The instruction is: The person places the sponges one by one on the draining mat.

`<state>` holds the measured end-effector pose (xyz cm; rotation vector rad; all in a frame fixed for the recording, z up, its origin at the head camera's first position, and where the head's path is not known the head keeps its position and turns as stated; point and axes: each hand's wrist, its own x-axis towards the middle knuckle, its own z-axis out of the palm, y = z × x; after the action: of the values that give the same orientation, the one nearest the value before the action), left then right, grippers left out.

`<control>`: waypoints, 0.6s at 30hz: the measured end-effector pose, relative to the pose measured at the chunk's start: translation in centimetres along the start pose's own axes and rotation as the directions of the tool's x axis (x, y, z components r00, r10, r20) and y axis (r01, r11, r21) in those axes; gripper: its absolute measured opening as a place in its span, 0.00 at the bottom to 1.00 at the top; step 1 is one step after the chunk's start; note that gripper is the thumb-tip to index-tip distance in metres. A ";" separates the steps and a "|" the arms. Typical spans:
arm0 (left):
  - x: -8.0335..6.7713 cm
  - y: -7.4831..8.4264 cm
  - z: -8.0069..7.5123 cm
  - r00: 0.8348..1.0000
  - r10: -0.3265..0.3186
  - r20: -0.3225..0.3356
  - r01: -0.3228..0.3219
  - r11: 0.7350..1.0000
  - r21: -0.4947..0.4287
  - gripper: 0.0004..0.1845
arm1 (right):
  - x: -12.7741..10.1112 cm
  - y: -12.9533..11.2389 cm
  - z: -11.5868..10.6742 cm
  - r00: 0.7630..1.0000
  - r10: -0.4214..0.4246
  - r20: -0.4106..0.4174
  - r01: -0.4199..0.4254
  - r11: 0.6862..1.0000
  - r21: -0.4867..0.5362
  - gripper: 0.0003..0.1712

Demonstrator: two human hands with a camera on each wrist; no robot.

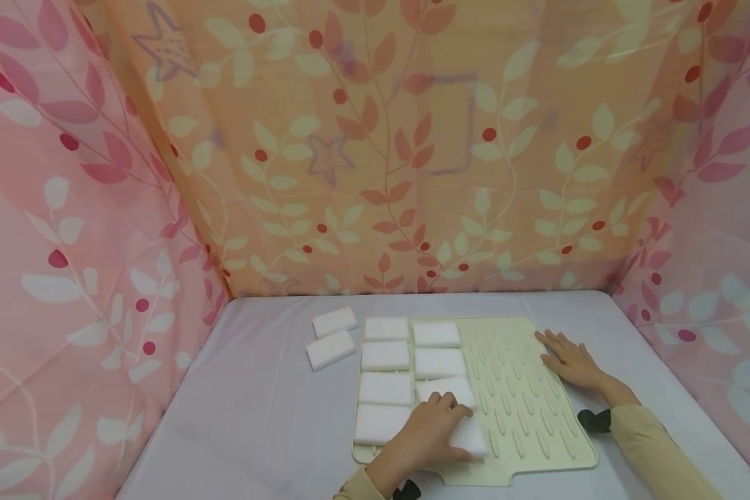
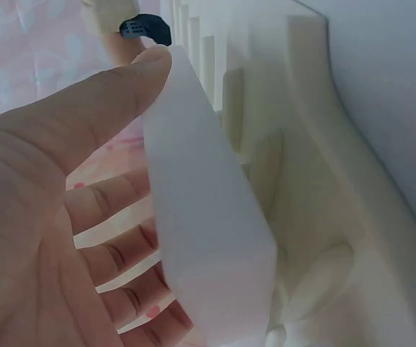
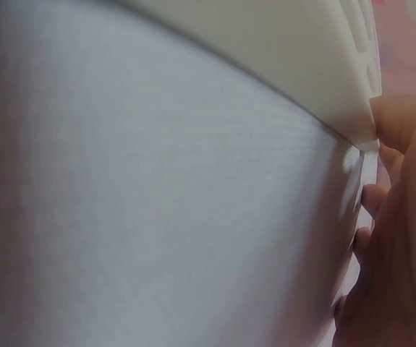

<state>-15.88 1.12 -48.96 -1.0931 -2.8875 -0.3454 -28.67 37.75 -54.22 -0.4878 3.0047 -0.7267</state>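
Note:
My left hand [image 1: 426,432] grips a white sponge block [image 1: 469,436] at the front of the second column on a cream ridged mat [image 1: 517,462]. In the left wrist view the thumb presses one edge of the sponge block [image 2: 204,195], with the fingers along its other side. Several more white sponge blocks [image 1: 384,387] lie in two columns on the left part of the mat. My right hand [image 1: 571,360] rests at the mat's right edge, its fingers extended. The right wrist view shows the thumb and fingertips at the edge of the mat [image 3: 287,50].
Two loose white sponge blocks [image 1: 331,349] lie on the white-covered table [image 1: 244,403], left of the mat. The bare right part of the mat shows raised oval ridges. Patterned fabric [image 1: 387,173] walls enclose the table at the back and both sides.

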 end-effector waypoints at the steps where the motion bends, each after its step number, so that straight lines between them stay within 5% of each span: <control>1: 0.0 0.0 0.0 1.000 -0.007 0.001 0.007 1.000 0.002 0.34 | 0.0 0.0 0.0 1.000 0.000 0.000 0.000 1.000 0.003 0.34; 18: 0.1 -0.1 0.3 1.000 -0.006 -0.002 0.007 0.999 0.052 0.35 | 0.0 0.1 0.0 1.000 0.001 -0.006 -0.001 1.000 0.003 0.34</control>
<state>-15.98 1.20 -49.23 -1.0752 -2.8818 -0.2694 -28.66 37.78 -54.28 -0.4856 3.0084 -0.7342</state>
